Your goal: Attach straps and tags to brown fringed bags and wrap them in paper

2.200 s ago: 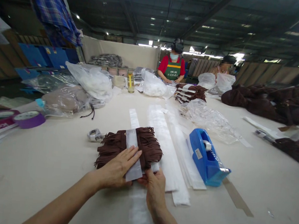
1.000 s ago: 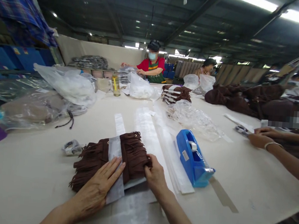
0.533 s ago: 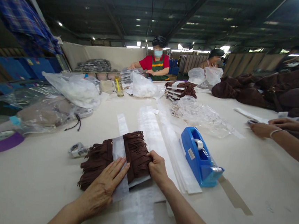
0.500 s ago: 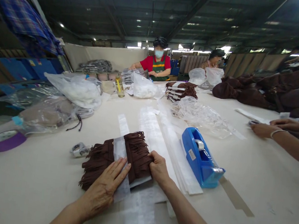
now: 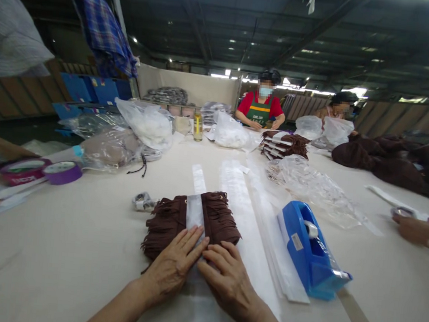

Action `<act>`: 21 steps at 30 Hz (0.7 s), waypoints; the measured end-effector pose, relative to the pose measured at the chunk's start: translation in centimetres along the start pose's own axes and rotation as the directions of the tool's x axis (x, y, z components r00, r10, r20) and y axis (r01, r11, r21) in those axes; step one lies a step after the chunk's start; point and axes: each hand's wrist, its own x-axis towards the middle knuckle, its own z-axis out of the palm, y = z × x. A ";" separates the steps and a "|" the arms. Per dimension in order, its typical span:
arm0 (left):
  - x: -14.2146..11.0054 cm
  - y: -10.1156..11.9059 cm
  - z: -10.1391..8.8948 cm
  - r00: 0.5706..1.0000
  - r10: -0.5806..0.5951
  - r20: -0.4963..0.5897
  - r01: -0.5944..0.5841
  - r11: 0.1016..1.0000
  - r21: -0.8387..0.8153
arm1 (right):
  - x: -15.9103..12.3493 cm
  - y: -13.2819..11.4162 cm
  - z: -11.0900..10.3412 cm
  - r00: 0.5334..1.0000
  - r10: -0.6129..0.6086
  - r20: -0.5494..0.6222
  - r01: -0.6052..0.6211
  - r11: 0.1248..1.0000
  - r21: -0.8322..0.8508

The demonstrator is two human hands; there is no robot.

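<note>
Both hands (image 5: 196, 274) press flat, close together, on the brown fringed bundle (image 5: 215, 216) — mid-frame, floppy, probably light — best held round its white band (image 5: 194, 210).

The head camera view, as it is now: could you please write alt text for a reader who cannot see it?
Two bare hands, left and right, press on a dark brown fringed bundle crossed by a whitish strip. A blue tape dispenser stands to the right; beyond are clear plastic bags and two people.
</note>
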 end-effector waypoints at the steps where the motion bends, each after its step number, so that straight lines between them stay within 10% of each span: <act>1: 0.0 0.0 0.1 1.000 -0.001 0.001 0.002 1.000 -0.012 | 0.0 0.1 0.5 1.000 -0.008 -0.021 0.007 1.000 -0.001; 21: -0.2 0.1 0.8 0.981 -0.031 -0.190 0.015 0.996 -0.083 | -1.9 1.8 1.3 0.983 -0.166 -0.079 0.164 0.986 -0.029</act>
